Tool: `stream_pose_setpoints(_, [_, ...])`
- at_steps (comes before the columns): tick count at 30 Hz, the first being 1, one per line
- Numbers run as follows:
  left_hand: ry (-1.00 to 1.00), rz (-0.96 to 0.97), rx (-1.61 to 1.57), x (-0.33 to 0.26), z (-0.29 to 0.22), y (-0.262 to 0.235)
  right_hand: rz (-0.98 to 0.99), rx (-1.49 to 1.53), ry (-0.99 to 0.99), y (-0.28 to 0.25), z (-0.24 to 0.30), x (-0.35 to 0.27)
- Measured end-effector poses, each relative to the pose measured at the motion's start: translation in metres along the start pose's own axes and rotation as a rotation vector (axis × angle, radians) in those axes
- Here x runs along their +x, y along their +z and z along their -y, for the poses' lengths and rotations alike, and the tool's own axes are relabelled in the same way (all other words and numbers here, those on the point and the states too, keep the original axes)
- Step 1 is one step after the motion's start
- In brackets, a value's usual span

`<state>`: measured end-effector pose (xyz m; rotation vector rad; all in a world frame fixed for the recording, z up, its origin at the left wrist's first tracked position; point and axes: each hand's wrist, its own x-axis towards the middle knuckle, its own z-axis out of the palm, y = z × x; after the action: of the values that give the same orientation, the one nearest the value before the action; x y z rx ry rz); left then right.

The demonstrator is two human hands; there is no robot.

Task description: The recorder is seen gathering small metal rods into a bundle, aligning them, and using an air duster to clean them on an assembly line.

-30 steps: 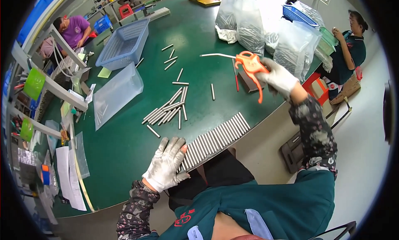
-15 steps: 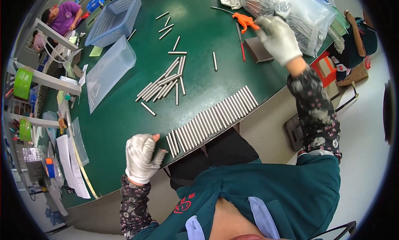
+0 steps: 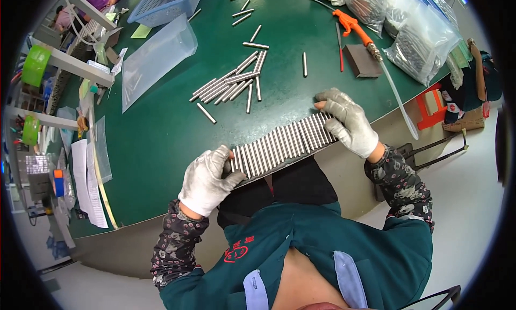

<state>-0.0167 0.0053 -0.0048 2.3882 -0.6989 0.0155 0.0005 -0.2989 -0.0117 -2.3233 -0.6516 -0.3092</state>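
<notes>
A slanting row of short steel pins (image 3: 277,144) lies side by side along the table's near edge. My left hand (image 3: 208,180), in a white glove, presses against the row's left end, thumb at the near side and fingers at the far side. At the right end my right hand (image 3: 349,124), in a soiled white glove, curls its thumb and fingers around the last pins in the same way. Beyond the row is a loose pile of steel pins (image 3: 228,87), with several more scattered farther off. A single pin (image 3: 305,64) lies apart, right of the pile.
An orange air blow gun (image 3: 352,26) with a pale hose lies at the far right. Near it are a red-handled tool (image 3: 341,55), a brown block (image 3: 363,61) and bags of metal parts (image 3: 422,38). A blue basket (image 3: 164,6) and clear plastic bag (image 3: 158,63) lie far left.
My right hand has left the orange blow gun and come to the row's right end. My left hand has closed in on the left end. The whole view has shifted.
</notes>
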Motion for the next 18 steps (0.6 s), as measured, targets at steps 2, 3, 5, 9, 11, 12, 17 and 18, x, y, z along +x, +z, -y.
stream_pose_setpoints(2, [0.0,-0.024,0.045,-0.002,-0.003,0.005,0.041,0.014,-0.017,0.004,0.006,0.002])
stream_pose_setpoints(3, [0.011,-0.05,0.091,-0.001,-0.002,0.006,0.039,0.05,-0.012,0.006,0.005,0.003])
stream_pose_setpoints(5, [-0.025,-0.04,0.052,-0.003,-0.002,0.005,0.041,0.087,-0.009,0.006,0.003,0.004])
stream_pose_setpoints(9, [0.042,0.012,-0.039,-0.008,-0.003,-0.005,0.048,0.021,-0.018,0.005,-0.005,0.004])
stream_pose_setpoints(11, [0.07,0.045,0.029,-0.003,-0.003,-0.004,0.064,-0.056,-0.053,0.007,0.0,0.004])
stream_pose_setpoints(12, [0.108,0.078,0.098,0.0,-0.003,-0.003,0.075,-0.04,-0.054,0.009,0.002,0.006])
stream_pose_setpoints(17, [0.152,0.073,0.036,0.009,-0.004,0.007,0.086,-0.057,-0.072,0.016,0.009,0.009])
stream_pose_setpoints(18, [0.146,0.073,0.037,0.01,-0.006,0.011,0.089,-0.053,-0.073,0.02,0.016,0.01])
